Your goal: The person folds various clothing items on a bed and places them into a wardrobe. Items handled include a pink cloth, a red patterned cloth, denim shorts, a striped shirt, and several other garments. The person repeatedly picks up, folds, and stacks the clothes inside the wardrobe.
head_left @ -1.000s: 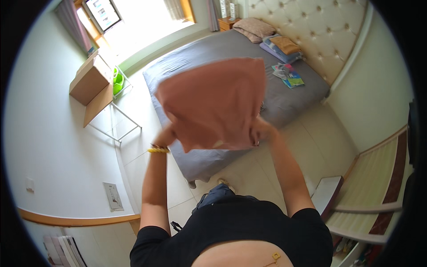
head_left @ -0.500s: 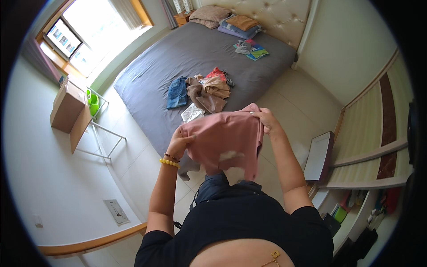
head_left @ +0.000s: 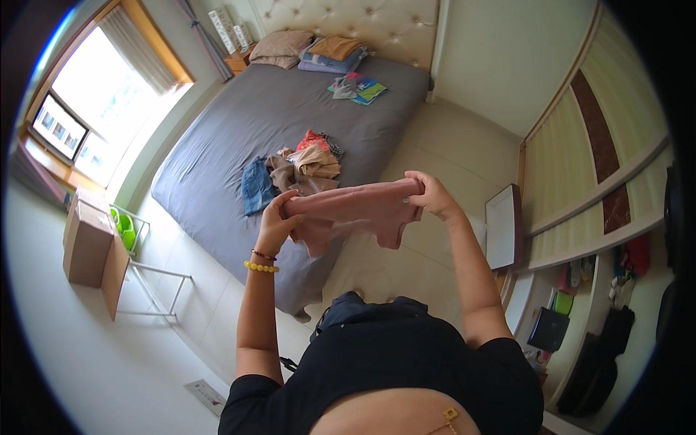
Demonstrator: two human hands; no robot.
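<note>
In the head view, near the foot of the grey bed [head_left: 196, 152], I hold a pink garment [head_left: 355, 205] in the air. My left fingers [head_left: 281, 200] and right fingers [head_left: 420, 180] grasp its upper edge at opposite ends; the lower part hangs free. Status, judged: garment spread sideways, not yet set down. On the bed, a beige cloth [head_left: 317, 161] lies rumpled beside a blue denim piece [head_left: 256, 186], neither in hand. Near the headboard [head_left: 362, 22], a folded stack [head_left: 330, 56].
</note>
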